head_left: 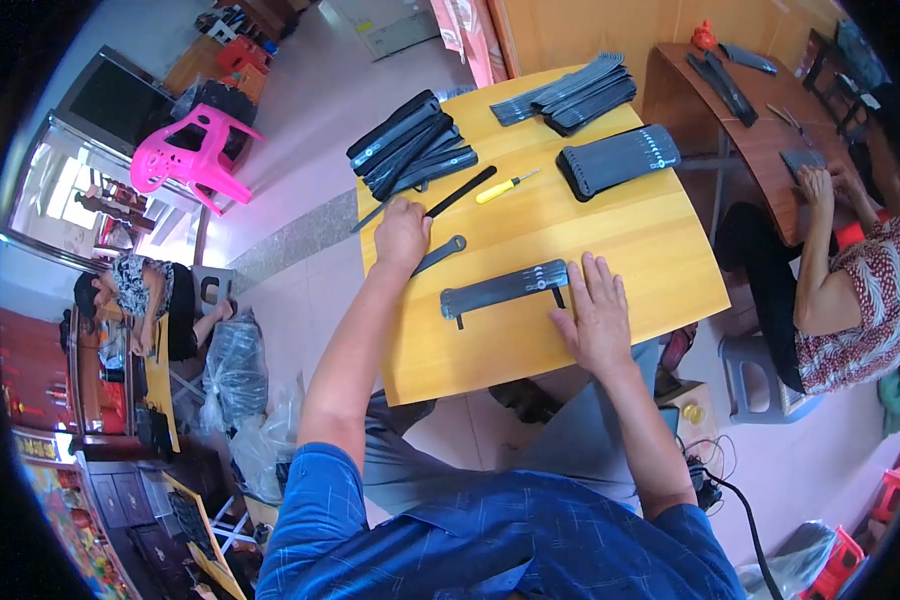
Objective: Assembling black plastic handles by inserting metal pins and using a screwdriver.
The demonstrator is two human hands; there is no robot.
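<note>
My right hand (598, 315) lies palm down on the yellow table (470, 375), fingers extended and thumb spread, beside the right end of the dark banded piece (505, 288); I can't tell whether I touch it. It sits crosswise near me, two narrow tabs jutting from its near side, probably put there to be within easy reach. My left hand (403, 238) is farther off at the table's left edge, fingers curled down by the dark strip pile (410, 150); what they pinch, if anything, is hidden. A round-ended strip (442, 255) lies just right of my left wrist, and a slim black strip (462, 191) slants beyond it. The yellow-handled tool (506, 187) lies between that pile and the neat dark stack (620, 162), so a reach straight across could knock it. Another strip bundle (575, 95) fills the far edge, likely set back to spare working room. A co-worker (855, 300) sits to the right at a separate brown table (740, 120).
</note>
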